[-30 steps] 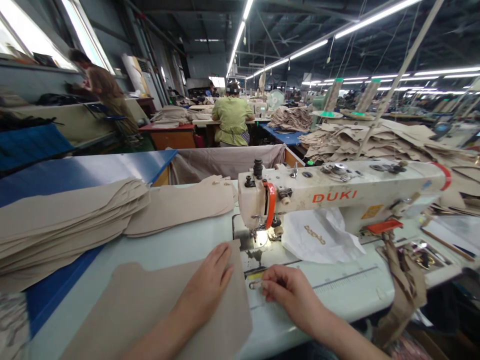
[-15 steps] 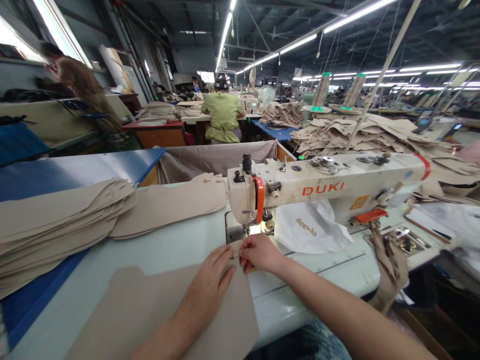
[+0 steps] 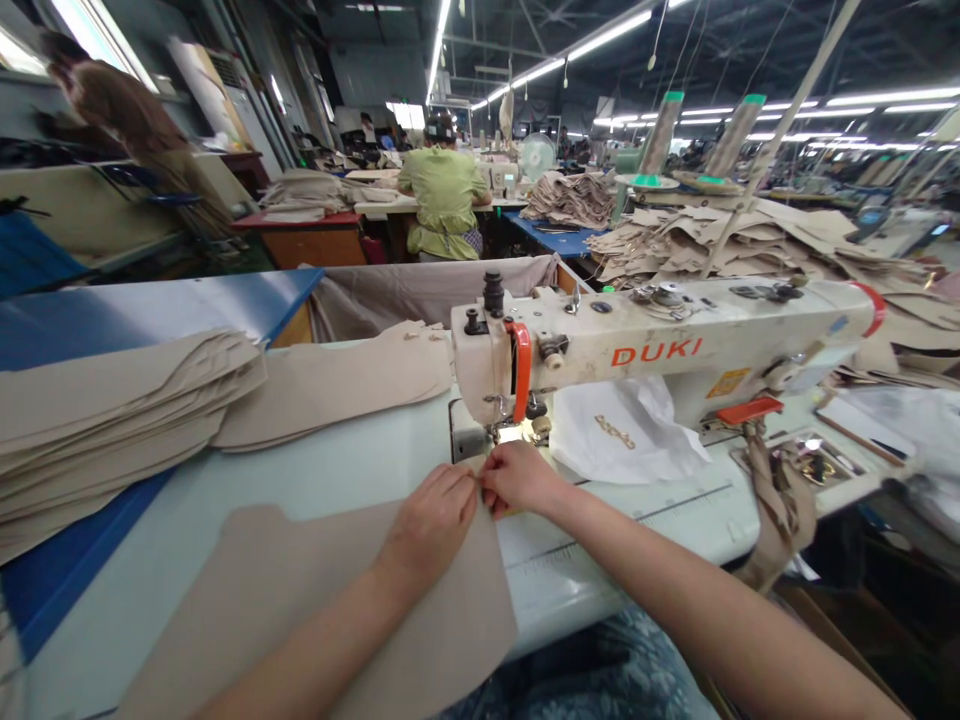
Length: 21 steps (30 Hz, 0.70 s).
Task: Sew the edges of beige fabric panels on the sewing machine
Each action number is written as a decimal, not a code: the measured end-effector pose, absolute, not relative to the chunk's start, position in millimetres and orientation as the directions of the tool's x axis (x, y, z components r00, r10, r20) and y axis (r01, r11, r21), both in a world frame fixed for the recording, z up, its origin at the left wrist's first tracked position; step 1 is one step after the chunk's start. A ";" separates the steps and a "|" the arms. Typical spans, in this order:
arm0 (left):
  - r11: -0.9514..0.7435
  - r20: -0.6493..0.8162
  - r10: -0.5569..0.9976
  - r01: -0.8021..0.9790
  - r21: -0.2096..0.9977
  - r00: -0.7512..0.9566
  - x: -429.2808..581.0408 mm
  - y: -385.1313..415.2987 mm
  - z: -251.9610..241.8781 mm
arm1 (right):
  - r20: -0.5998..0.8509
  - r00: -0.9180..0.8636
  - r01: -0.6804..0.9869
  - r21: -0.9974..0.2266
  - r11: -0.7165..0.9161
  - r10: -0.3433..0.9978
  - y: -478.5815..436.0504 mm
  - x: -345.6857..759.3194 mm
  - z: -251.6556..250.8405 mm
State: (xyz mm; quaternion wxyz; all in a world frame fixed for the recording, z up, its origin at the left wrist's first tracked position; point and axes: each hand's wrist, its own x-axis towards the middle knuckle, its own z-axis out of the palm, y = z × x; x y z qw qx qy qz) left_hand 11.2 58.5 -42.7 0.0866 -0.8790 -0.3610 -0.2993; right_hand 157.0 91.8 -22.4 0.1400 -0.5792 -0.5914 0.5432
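Note:
A beige cut fabric piece (image 3: 300, 600) lies flat on the pale sewing table (image 3: 352, 480) in front of me. My left hand (image 3: 431, 520) rests on its far right corner with fingers curled against the cloth. My right hand (image 3: 517, 478) pinches the same corner, touching my left fingertips, just below the needle of the white DUKI sewing machine (image 3: 660, 350). What the right fingers pinch besides the cloth edge is too small to make out.
A tall stack of beige cut pieces (image 3: 112, 420) sits at the left, with more pieces (image 3: 337, 385) behind. A white plastic bag (image 3: 622, 435) lies under the machine arm. A beige strip (image 3: 780, 510) hangs at the right. A person in green (image 3: 444, 200) sits ahead; another person (image 3: 120, 110) stands far left.
My right hand moved from the table edge near the ruler up to the fabric corner by the needle, meeting my left hand. My left hand's fingers curled in and crept forward.

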 end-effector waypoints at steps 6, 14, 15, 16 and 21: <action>-0.722 0.575 0.608 0.682 0.115 0.547 12.0 61.1 -38.9 | -0.315 -0.322 0.614 -0.787 -0.057 0.893 84.4 176.7 -10.6; -0.725 0.602 0.612 0.668 0.168 0.513 11.0 61.2 -43.1 | 0.171 -0.848 0.482 -0.145 0.864 0.502 36.1 220.5 -17.6; -0.723 0.600 0.617 0.668 0.177 0.509 10.8 61.2 -43.3 | 0.176 -0.863 0.465 -0.091 0.881 0.473 34.1 222.1 -18.5; -0.723 0.600 0.619 0.665 0.185 0.506 10.7 61.1 -43.3 | 0.183 -0.866 0.463 -0.055 0.885 0.465 33.3 222.7 -19.2; -0.730 0.597 0.620 0.653 0.202 0.509 10.1 61.4 -41.9 | 0.276 -0.809 0.531 -0.034 0.846 0.519 37.6 214.8 -25.4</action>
